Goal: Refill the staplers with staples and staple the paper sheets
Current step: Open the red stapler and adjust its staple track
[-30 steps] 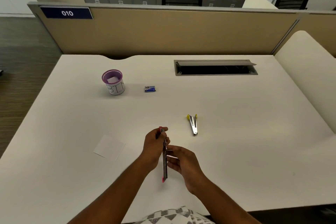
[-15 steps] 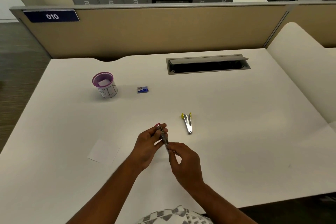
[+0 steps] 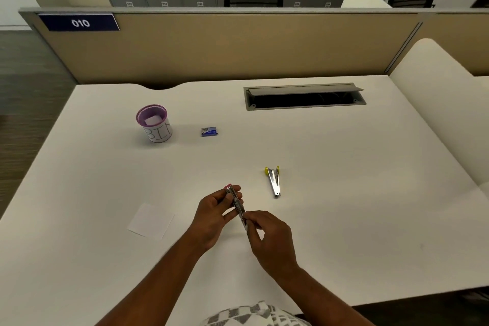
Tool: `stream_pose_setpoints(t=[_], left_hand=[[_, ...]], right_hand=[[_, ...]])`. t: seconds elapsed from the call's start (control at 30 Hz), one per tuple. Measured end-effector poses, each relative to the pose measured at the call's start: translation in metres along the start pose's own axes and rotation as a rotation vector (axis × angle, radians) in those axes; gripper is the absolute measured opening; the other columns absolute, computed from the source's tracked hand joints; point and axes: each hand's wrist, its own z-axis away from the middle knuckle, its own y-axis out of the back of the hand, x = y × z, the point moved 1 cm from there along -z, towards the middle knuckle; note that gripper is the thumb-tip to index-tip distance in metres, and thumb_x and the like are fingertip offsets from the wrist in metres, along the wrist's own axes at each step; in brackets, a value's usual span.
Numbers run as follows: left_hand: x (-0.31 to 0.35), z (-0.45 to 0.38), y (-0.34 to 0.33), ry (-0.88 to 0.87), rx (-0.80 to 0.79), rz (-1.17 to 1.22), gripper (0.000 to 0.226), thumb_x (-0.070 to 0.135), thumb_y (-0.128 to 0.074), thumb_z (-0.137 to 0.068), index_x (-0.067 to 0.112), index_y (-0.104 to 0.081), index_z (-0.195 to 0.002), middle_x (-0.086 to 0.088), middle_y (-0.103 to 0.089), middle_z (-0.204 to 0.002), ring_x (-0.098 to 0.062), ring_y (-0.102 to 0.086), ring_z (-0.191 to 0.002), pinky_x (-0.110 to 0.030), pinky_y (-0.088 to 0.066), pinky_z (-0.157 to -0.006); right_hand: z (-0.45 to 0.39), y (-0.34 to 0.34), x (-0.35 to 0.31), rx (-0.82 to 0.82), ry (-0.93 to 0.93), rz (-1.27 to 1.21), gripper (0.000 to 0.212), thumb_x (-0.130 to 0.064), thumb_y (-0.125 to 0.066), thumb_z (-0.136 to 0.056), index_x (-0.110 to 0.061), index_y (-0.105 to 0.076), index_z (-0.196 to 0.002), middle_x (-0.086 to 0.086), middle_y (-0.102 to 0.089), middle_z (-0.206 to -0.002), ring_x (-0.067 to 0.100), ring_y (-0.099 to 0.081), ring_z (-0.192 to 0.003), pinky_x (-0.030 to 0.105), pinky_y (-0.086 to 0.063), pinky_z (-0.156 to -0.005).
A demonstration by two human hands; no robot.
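Observation:
A small metal stapler with a pink end [image 3: 236, 201] is held over the white desk [image 3: 344, 193] between both hands. My left hand [image 3: 214, 216] grips its far, pink half. My right hand [image 3: 270, 238] pinches its near end with the fingertips. A second stapler with yellow ends [image 3: 274, 181] lies to the right of the hands, its two arms slightly apart. A small blue staple box [image 3: 209, 131] sits farther back. White paper sheets [image 3: 150, 220] lie flat to the left of my left hand.
A purple-rimmed cup marked BIN [image 3: 154, 123] stands at the back left with a white scrap inside. A grey cable slot [image 3: 304, 97] with its lid up is set into the desk's far side. A tan partition [image 3: 238, 45] closes the back.
The pink stapler, held long and upright a second ago, is now shorter and tilted between both hands. My right hand shifted from its side to pinching the near end.

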Motion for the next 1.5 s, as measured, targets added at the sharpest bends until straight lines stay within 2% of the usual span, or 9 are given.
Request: stream_pose_setpoints(t=[0.17,0.4,0.57,0.67,0.8,0.97,1.1,1.33,1.5], left_hand=[[-0.002,0.003,-0.003,-0.067,0.013,-0.060,0.025,0.010,-0.058,-0.099,0.009,-0.070,-0.120,-0.011,-0.076,-0.110,-0.024,-0.072,-0.106,-0.037,-0.060,-0.092],[0.001,0.001,-0.002,0.002,0.040,-0.064,0.022,0.011,-0.058,-0.099,0.009,-0.071,-0.117,-0.011,-0.075,-0.110,-0.025,-0.073,-0.103,-0.033,-0.062,-0.085],[0.003,-0.003,-0.006,0.120,0.159,-0.091,0.017,0.013,-0.069,-0.093,-0.001,-0.076,-0.097,-0.020,-0.077,-0.093,-0.026,-0.076,-0.083,-0.031,-0.062,-0.070],[0.008,-0.008,-0.009,0.180,0.226,-0.088,0.019,0.010,-0.076,-0.086,-0.009,-0.075,-0.087,-0.024,-0.076,-0.086,-0.031,-0.077,-0.075,-0.035,-0.063,-0.069],[0.010,-0.011,-0.014,0.303,0.270,-0.025,0.020,0.006,-0.078,-0.083,-0.012,-0.072,-0.089,-0.021,-0.075,-0.076,-0.024,-0.075,-0.060,-0.029,-0.062,-0.056],[0.019,-0.013,-0.014,0.468,0.220,0.038,0.009,0.000,-0.076,-0.084,-0.008,-0.071,-0.086,-0.021,-0.072,-0.080,-0.022,-0.071,-0.053,-0.027,-0.058,-0.046],[0.018,-0.015,-0.016,0.484,0.233,-0.041,0.010,-0.001,-0.076,-0.084,-0.009,-0.069,-0.086,-0.021,-0.067,-0.081,-0.022,-0.067,-0.056,-0.029,-0.060,-0.047],[0.002,-0.007,-0.006,0.467,0.257,-0.083,0.020,0.001,-0.077,-0.083,-0.014,-0.069,-0.094,-0.022,-0.068,-0.075,-0.019,-0.066,-0.048,-0.028,-0.061,-0.050],[0.000,-0.002,0.004,0.435,0.208,-0.047,0.011,-0.003,-0.072,-0.085,-0.012,-0.071,-0.092,-0.021,-0.073,-0.074,-0.026,-0.073,-0.062,-0.034,-0.064,-0.059]], right_hand=[[0.002,-0.001,0.004,-0.021,-0.102,-0.072,0.022,-0.011,-0.065,-0.091,-0.018,-0.077,-0.108,-0.010,-0.077,-0.101,0.002,-0.071,-0.090,0.022,-0.060,-0.085],[0.001,-0.004,0.007,-0.046,-0.170,-0.108,0.018,-0.014,-0.068,-0.092,-0.021,-0.079,-0.105,-0.013,-0.078,-0.095,0.000,-0.071,-0.085,0.019,-0.059,-0.081],[-0.005,-0.005,0.009,-0.048,-0.622,-0.410,0.023,-0.006,-0.070,-0.091,-0.026,-0.079,-0.087,-0.006,-0.080,-0.082,0.013,-0.077,-0.079,0.022,-0.061,-0.073],[-0.009,0.004,0.007,-0.063,-0.866,-0.732,0.015,-0.006,-0.070,-0.091,-0.016,-0.080,-0.088,0.007,-0.081,-0.085,0.025,-0.078,-0.081,0.022,-0.060,-0.068],[-0.013,0.013,0.005,-0.119,-1.000,-0.946,0.013,-0.009,-0.070,-0.091,-0.001,-0.079,-0.095,0.020,-0.079,-0.093,0.030,-0.078,-0.083,0.029,-0.062,-0.073],[-0.019,0.019,0.011,-0.079,-1.199,-1.106,0.010,0.002,-0.072,-0.087,0.009,-0.078,-0.082,0.029,-0.076,-0.091,0.030,-0.077,-0.071,0.029,-0.063,-0.061],[-0.017,0.019,0.013,-0.135,-1.337,-1.125,0.015,0.001,-0.073,-0.088,0.013,-0.074,-0.097,0.027,-0.076,-0.093,0.027,-0.078,-0.070,0.029,-0.062,-0.056],[-0.004,0.017,0.016,-0.230,-1.363,-1.100,0.014,-0.003,-0.069,-0.093,0.010,-0.074,-0.095,0.025,-0.077,-0.091,0.024,-0.078,-0.068,0.027,-0.063,-0.057],[-0.003,0.017,0.012,-0.269,-1.199,-0.999,0.016,-0.004,-0.069,-0.091,0.009,-0.076,-0.094,0.026,-0.077,-0.093,0.028,-0.076,-0.074,0.029,-0.061,-0.062]])
